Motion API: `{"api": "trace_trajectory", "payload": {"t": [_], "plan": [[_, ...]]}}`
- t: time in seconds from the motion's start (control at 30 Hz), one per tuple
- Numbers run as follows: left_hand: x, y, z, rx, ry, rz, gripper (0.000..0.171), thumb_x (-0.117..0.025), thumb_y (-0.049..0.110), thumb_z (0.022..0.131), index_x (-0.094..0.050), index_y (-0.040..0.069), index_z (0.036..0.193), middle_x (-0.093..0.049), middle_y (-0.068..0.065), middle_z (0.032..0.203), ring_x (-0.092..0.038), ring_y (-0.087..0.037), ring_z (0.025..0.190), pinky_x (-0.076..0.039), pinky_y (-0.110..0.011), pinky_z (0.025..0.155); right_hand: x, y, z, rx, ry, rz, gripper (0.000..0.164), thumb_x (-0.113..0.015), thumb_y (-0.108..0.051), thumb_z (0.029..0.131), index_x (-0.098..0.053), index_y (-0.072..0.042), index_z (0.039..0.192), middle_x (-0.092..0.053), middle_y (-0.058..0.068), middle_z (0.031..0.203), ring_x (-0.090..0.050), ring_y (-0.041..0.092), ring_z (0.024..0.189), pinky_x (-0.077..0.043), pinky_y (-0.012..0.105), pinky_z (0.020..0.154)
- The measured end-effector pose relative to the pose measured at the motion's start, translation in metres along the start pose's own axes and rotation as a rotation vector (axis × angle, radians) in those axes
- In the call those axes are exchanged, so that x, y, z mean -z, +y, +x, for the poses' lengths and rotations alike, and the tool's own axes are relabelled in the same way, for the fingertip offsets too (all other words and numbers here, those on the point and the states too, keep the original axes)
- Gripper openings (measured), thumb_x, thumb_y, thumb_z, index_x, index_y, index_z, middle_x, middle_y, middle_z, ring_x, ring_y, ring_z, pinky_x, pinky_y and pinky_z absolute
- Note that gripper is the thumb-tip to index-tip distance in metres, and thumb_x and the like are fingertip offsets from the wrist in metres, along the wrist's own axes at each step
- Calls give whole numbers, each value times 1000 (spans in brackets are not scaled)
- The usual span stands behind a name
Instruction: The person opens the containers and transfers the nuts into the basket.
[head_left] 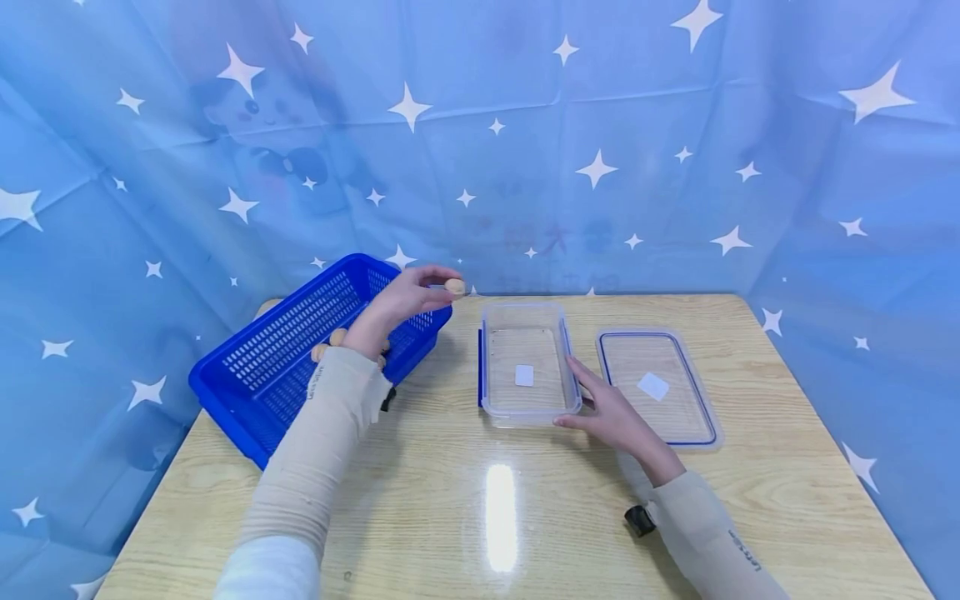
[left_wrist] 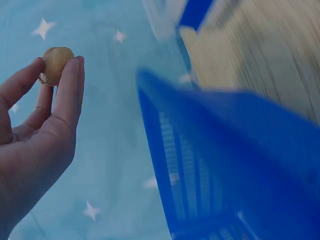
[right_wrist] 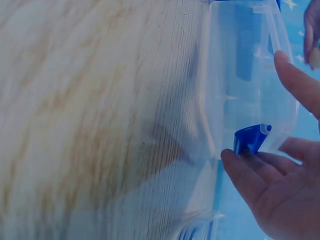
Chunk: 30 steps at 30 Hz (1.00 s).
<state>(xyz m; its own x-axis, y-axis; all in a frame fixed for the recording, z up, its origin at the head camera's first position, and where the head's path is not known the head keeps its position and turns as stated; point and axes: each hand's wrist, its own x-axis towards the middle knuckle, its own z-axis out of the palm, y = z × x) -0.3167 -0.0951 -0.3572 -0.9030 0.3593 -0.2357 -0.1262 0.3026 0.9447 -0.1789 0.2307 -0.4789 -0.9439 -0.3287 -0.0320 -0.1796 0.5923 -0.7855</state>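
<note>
My left hand [head_left: 408, 296] pinches a walnut [head_left: 454, 287] between thumb and fingertips, above the far right end of a blue plastic basket [head_left: 217, 375]. In the left wrist view this walnut [left_wrist: 56, 65] is round and tan. Several more walnuts [head_left: 337, 337] lie in the basket, partly hidden by my left wrist. My right hand [head_left: 611, 412] holds the near right corner of a clear lidless container [head_left: 491, 408], thumb at the near rim and a finger along the right side. In the right wrist view, its fingers are at a blue latch [right_wrist: 250, 137] on the container [right_wrist: 220, 75].
The container's clear lid [head_left: 686, 433], with a blue seal, lies flat to the right of the container, a white label on it. The wooden table [head_left: 435, 500] ends at a blue star-patterned curtain [head_left: 510, 217] behind.
</note>
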Motion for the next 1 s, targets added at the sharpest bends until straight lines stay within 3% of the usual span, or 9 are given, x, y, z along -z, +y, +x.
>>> {"api": "trace_trajectory", "payload": {"t": [0.13,0.33,0.5,0.73,0.8,0.9,0.97,1.0], "plan": [[28,-12,-5,-23,60,77,46,-63,17,99,-51,9,142,-45,-13,151,-50,-30,135,-42,-45,116,0,0,0,-1,-1,-6,102,-78,-31,87,-12,-5,160,-11,27,165,-23,49,147,-41,55,111],[68,-31,-13,-58,128,176,47,-57,15,101,-45,4,146,-39,-18,155,-46,-37,137,-41,-50,116,-1,1,0,-3,5,-5,102,-78,-30,86,-12,-4,160,-12,26,165,-24,49,147,-42,54,110],[93,-57,-16,-58,198,302,43,-55,18,103,-49,7,144,-39,-17,155,-44,-39,140,-39,-54,115,0,-1,-2,5,17,-15,102,-78,-31,87,-13,-4,160,-13,27,164,-26,50,146,-41,55,110],[106,-95,-25,1,210,402,39,-55,16,103,-53,9,142,-41,-17,156,-40,-39,143,-40,-53,113,-1,0,-8,9,14,4,102,-78,-32,86,-13,-3,159,-13,28,164,-26,51,145,-42,55,110],[106,-104,-26,25,221,438,38,-56,18,103,-56,11,140,-44,-17,153,-50,-43,125,-47,-49,99,-1,1,-10,10,14,11,101,-78,-31,86,-13,-4,160,-12,28,164,-26,51,145,-42,54,109],[106,-116,-30,60,237,487,36,-58,19,102,-59,13,138,-44,-17,153,-49,-46,118,-45,-48,90,-3,1,-10,15,13,11,101,-78,-31,87,-13,-5,160,-13,27,164,-26,50,146,-43,54,109],[107,-123,-31,82,236,511,35,-58,17,102,-60,11,137,-45,-18,153,-49,-46,121,-47,-51,93,-4,2,-9,21,10,4,101,-78,-30,87,-13,-5,160,-13,26,164,-26,50,146,-43,54,109],[107,-126,-32,91,234,521,35,-58,16,101,-60,10,136,-43,-19,154,-46,-45,130,-45,-52,100,-5,2,-9,24,8,3,101,-78,-30,87,-14,-5,160,-13,26,164,-26,50,146,-43,54,109]]}}
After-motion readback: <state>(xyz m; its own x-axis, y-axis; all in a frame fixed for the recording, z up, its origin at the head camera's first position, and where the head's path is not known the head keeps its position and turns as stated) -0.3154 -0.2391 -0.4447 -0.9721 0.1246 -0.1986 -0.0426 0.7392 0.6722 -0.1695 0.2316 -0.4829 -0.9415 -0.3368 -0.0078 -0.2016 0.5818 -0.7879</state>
